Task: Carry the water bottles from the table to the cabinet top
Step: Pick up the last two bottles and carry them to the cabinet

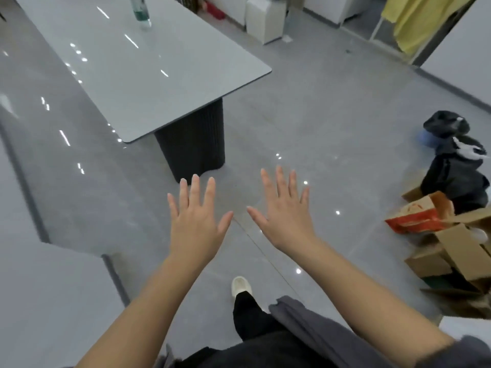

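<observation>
**Empty-handed, one bottle far up the table**

Both hands are out in front, palms down and fingers spread wide, gripping nothing: the left hand [195,216] and the right hand [285,212] hover side by side over bare floor, thumbs nearly meeting. The only water bottle [140,11] I can see stands upright well ahead of the left hand and off to its left, far up the table [148,75]. No cabinet top is clearly in view.

What might go wrong, I'd say: the bottle is tall and slim on a glossy top, so a hasty grab could knock it over or send it skidding. The table's rounded corner [267,69] juts out ahead of the right hand, and the dark fluted pedestal [194,144] sits just beyond the left fingertips, so a stride straight on could catch a hip or foot.

Open floor lies ahead of the right hand. Farther right, cardboard boxes [449,251] and black bags [454,160] crowd the floor, a trip risk if the path swings wide.
</observation>
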Motion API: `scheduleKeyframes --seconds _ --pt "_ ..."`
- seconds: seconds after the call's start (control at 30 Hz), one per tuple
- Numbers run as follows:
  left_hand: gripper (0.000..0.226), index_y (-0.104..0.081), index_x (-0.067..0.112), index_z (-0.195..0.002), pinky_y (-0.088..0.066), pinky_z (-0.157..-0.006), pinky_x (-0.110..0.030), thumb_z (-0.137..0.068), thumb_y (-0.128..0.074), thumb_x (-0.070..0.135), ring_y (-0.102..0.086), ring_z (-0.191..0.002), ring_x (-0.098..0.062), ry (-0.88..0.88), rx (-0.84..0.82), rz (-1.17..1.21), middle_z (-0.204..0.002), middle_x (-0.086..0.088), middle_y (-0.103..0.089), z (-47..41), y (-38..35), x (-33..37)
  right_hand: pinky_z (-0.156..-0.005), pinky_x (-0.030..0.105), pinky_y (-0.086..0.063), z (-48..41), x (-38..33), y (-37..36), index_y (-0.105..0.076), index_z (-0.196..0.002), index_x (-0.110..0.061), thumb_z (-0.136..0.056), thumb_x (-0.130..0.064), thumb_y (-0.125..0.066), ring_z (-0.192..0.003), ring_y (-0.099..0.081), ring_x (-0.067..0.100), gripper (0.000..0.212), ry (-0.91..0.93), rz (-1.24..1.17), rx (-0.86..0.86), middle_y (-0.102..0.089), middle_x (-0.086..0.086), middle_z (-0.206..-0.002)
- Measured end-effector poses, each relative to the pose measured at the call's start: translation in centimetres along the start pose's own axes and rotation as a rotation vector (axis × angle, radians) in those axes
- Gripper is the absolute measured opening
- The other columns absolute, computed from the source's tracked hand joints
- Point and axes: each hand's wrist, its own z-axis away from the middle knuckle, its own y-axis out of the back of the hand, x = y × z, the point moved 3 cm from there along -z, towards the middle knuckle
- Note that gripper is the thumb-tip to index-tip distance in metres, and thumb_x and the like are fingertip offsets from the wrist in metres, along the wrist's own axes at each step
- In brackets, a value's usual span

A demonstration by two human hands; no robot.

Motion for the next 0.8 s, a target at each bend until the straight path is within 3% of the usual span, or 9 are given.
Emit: scheduleKeyframes --seconds 0.4,0.57,0.8 --pt "0.076 -0.011 0.018 -0.154 -0.004 -0.118 -0.053 -0.094 -0.038 0.055 0.001 -0.149 -0.033 0.305 0.077 0.005 -0.161 -0.014 -0.008 -10.3 3.5 -10.1 -0.119 0.057 0.003 -16.5 -10.8 2.1 0.009 -0.155 -0.028 -0.097 -0.057 -0.036 -0.149 0.017 0.031 0.079 0.307 0.061 -0.066 0.016 0.006 -0.163" --pt "0.076 -0.016 0.017 -0.154 -0.006 -0.118 -0.055 -0.093 -0.039 0.056 -0.002 -0.149 -0.034 0.329 0.092 -0.009 -0.161 -0.015 -0.011 -15.5 4.6 -16.8 -0.119 0.056 0.000 -23.3 -16.7 1.1 0.007 -0.156 -0.027 -0.097 -0.058 -0.035 -0.150 0.014 0.032 0.079 0.328 0.073 -0.055 0.012 0.006 -0.164" --pt "0.075 -0.008 0.019 -0.155 0.001 -0.118 -0.052 -0.096 -0.037 0.054 0.006 -0.149 -0.031 0.307 0.048 -0.012 -0.162 -0.013 -0.001 -25.0 8.1 -28.0 -0.119 0.055 -0.001 -33.5 -26.1 0.0 0.008 -0.155 -0.027 -0.098 -0.057 -0.036 -0.150 0.014 0.032 0.078 0.249 0.027 -0.074 0.014 0.006 -0.164"
